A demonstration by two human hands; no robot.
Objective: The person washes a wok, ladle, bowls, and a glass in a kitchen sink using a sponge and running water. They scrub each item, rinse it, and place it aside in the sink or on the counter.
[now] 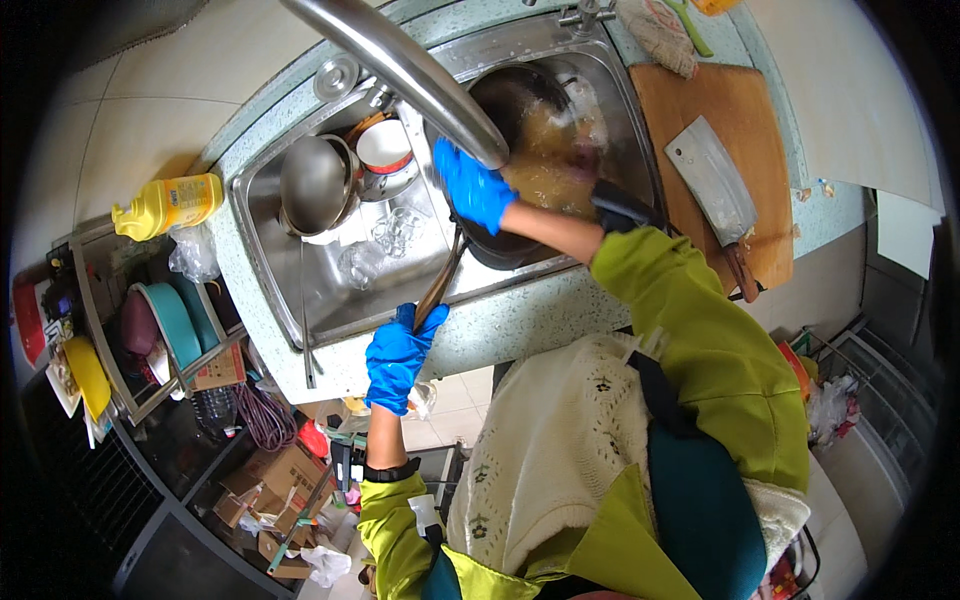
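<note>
My left hand (395,360), in a blue glove, is closed around a brown wooden handle (436,290) at the sink's front edge. That handle runs up to a dark pan (500,245) in the right basin. My right hand (472,190), also gloved in blue, is at the pan's left side, below the faucet (410,70). Its fingers are drawn together; what they grip, if anything, is hidden. Yellowish-brown, bubbly water (550,165) fills much of the right basin's view. A black handle (628,205) juts out by my right forearm.
The left basin holds a steel pot (312,185), a red-and-white bowl (385,147) and clear glassware (398,232). At right, a cleaver (712,180) lies on a wooden cutting board (775,130). A yellow bottle (180,205) stands left of the sink, above a cluttered rack (165,385).
</note>
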